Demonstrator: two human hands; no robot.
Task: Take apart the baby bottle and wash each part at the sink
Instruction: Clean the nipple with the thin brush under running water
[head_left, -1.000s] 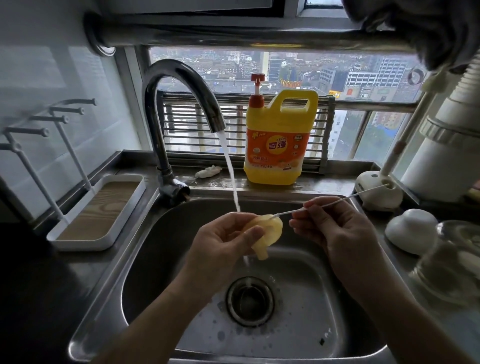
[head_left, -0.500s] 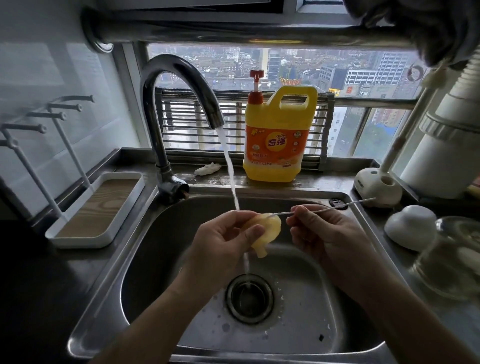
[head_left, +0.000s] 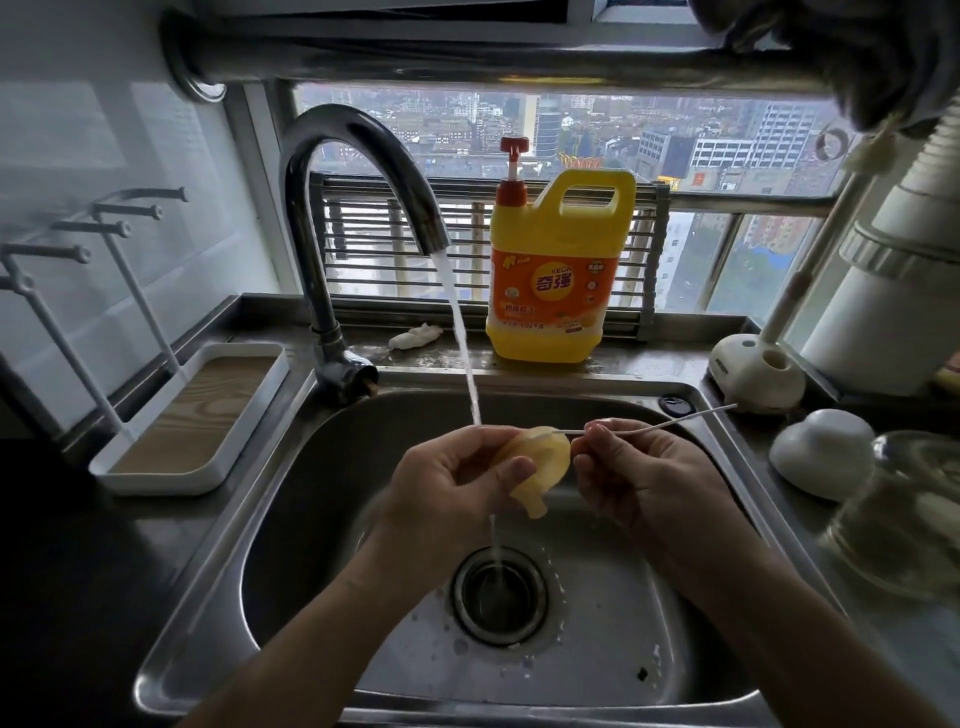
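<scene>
At the centre of the frame, over the sink (head_left: 322, 499), my left hand (head_left: 447, 483) grips the yellow bottle nipple (head_left: 543, 462) under the faucet stream (head_left: 462, 338) while my right hand (head_left: 634, 467) pinches a thin wire brush (head_left: 654, 426) poked into it.

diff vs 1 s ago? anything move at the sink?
The right hand, pinching the thin wire brush, worked it toward the nipple; the brush's free end dropped and came left. Nothing taken or released. The left hand holds the nipple under the water as before.

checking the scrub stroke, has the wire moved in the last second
Yes. The wire has slid left: its far end has come off the white stand, toward the nipple.
</scene>
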